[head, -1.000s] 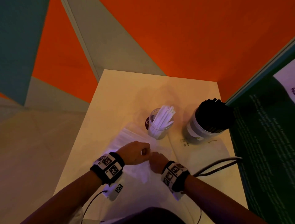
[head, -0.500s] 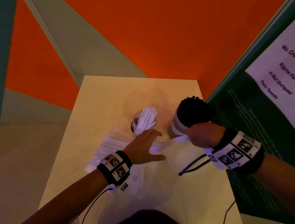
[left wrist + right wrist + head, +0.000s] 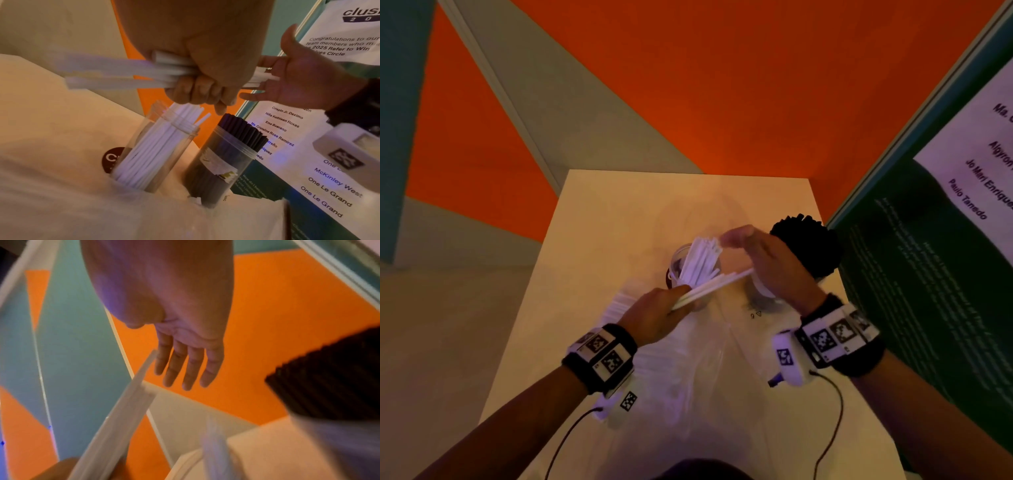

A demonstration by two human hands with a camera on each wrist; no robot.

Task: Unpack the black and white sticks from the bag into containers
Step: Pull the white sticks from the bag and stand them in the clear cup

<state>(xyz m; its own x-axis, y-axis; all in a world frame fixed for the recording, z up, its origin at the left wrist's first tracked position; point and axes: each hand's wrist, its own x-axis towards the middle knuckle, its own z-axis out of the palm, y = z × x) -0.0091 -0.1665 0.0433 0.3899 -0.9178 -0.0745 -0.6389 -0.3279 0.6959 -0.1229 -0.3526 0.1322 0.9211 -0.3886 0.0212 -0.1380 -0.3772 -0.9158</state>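
Head view first: the left hand (image 3: pixel 654 315) is wrapped round a small bundle of white sticks (image 3: pixel 717 286), which slants up and to the right over the rim of the clear jar of white sticks (image 3: pixel 688 270); the right hand (image 3: pixel 767 263) hangs over that jar with its fingers straight and spread, its palm at the bundle's far tips. Just beside it to the right stands the jar of black sticks (image 3: pixel 808 246), packed full, and the clear plastic bag (image 3: pixel 688 370) lies flat on the pale table (image 3: pixel 602 219) under both wrists. Left wrist view: the curled fingers (image 3: pixel 197 91) clamp the bundle crosswise above the two jars, and the flat right palm meets the stick ends. Right wrist view: the right hand's fingers (image 3: pixel 185 368) are extended and hold nothing, the bundle's end lying against them. I judge the step in hand to be squaring the white bundle before dropping it in. The next move calls for tipping the bundle upright, aiming its lower end into the gap left in the white jar, and loosening the grip only once the ends are inside, or sticks may spill onto the table.
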